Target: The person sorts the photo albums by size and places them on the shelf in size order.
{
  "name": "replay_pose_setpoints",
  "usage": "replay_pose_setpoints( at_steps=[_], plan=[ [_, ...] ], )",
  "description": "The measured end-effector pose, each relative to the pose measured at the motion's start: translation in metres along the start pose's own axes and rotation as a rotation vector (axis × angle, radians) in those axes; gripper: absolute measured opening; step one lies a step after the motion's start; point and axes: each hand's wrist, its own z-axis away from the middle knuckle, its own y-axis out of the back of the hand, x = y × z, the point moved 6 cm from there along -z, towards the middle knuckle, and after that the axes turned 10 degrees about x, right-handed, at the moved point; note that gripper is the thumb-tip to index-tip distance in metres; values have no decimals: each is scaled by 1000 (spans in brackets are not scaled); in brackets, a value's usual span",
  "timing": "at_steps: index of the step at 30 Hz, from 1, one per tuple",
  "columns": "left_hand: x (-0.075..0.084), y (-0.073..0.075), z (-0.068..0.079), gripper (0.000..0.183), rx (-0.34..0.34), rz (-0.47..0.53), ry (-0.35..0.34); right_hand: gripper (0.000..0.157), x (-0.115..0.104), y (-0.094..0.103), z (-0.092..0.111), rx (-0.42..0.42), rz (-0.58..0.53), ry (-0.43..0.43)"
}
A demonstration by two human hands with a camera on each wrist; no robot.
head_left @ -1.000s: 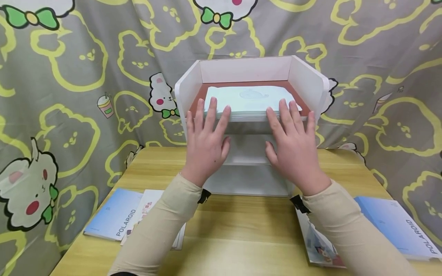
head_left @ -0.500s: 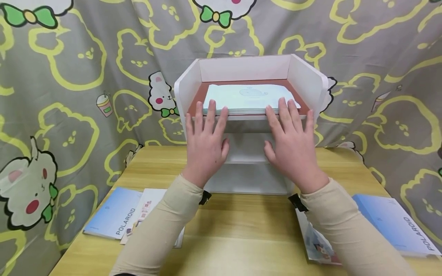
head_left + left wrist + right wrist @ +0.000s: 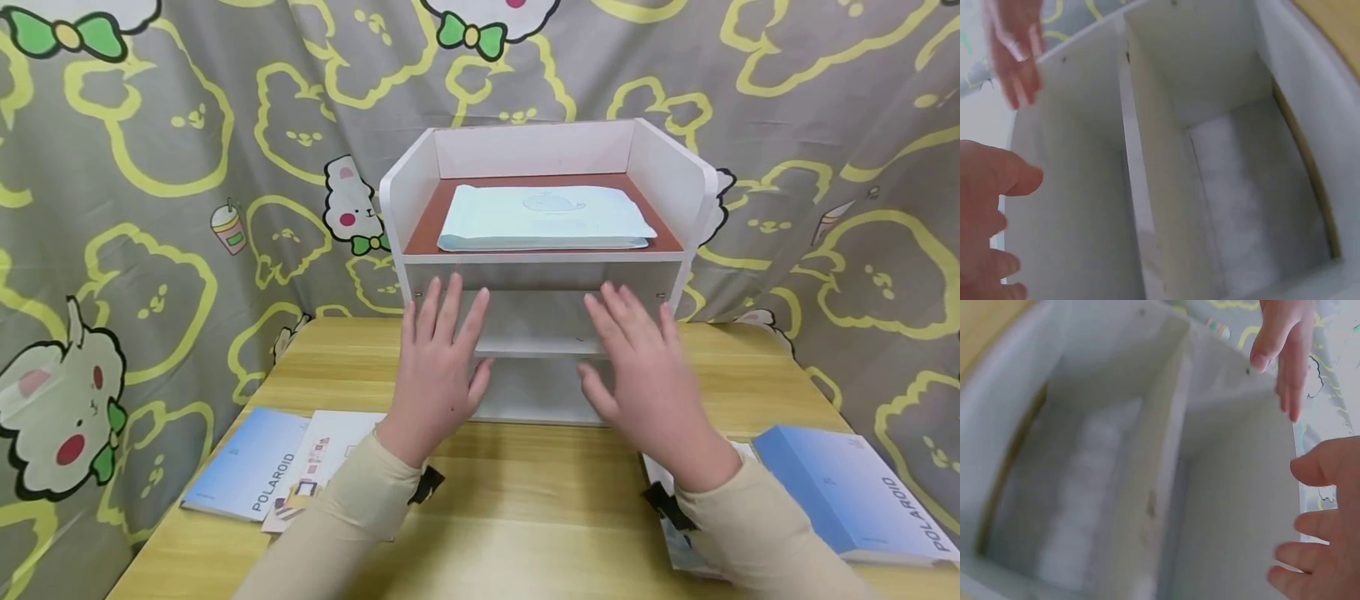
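A pale blue-white soft pack (image 3: pixel 547 218) with a whale drawing lies flat on the brown top board of a white shelf unit (image 3: pixel 543 352). In front of the shelf's lower compartments hovers my left hand (image 3: pixel 438 367), its fingers spread and holding nothing. My right hand (image 3: pixel 652 375) hangs opposite it, fingers extended and likewise holding nothing. Both hands are apart from the pack, below the top board's front edge. Each wrist view looks into the shelf's bare compartments, with the left hand (image 3: pixel 985 219) and the right hand (image 3: pixel 1325 519) at their sides.
On the wooden table (image 3: pixel 517 517), a blue POLAROID book (image 3: pixel 251 462) and a white illustrated booklet (image 3: pixel 318 458) lie at left. Another blue POLAROID book (image 3: pixel 855 492) lies at right, beside a book (image 3: pixel 686 546) partly under the right forearm. A patterned curtain (image 3: pixel 247 108) hangs behind.
Both hands have come off the front edge of the pack and moved down and back toward me. The pack stays on the top board, now fully in sight.
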Motion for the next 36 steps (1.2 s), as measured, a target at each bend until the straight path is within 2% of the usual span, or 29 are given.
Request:
replay_pose_setpoints(
  at_steps=[5, 11, 14, 17, 20, 23, 27, 30, 36],
  plan=[
    [7, -5, 27, 87, -121, 5, 2, 70, -10, -23, 41, -205, -158, -81],
    [9, -10, 53, 87, -251, 23, -24, 67, -10, -51, 83, -436, -200, -132],
    [6, -12, 66, 85, -320, 53, -16, 68, -8, -65, 100, -586, -254, -177],
    [-1, -13, 82, 84, -405, 87, 21, 72, -5, -76, 116, -749, -317, -250],
    [-14, -15, 100, 83, -510, 119, 97, 74, 0, -83, 127, -842, -330, -309],
    [-35, -15, 117, 83, -616, 119, 192, 72, 4, -86, 131, -856, -306, -318],
    [-68, -11, 137, 83, -733, 71, 276, 65, 5, -88, 130, -822, -276, -292],
    [-93, -7, 151, 87, -791, 54, 323, 63, 6, -89, 130, -805, -258, -278],
    [-134, 1, 173, 100, -893, 98, 452, 62, 8, -89, 131, -801, -240, -283]
  ],
)
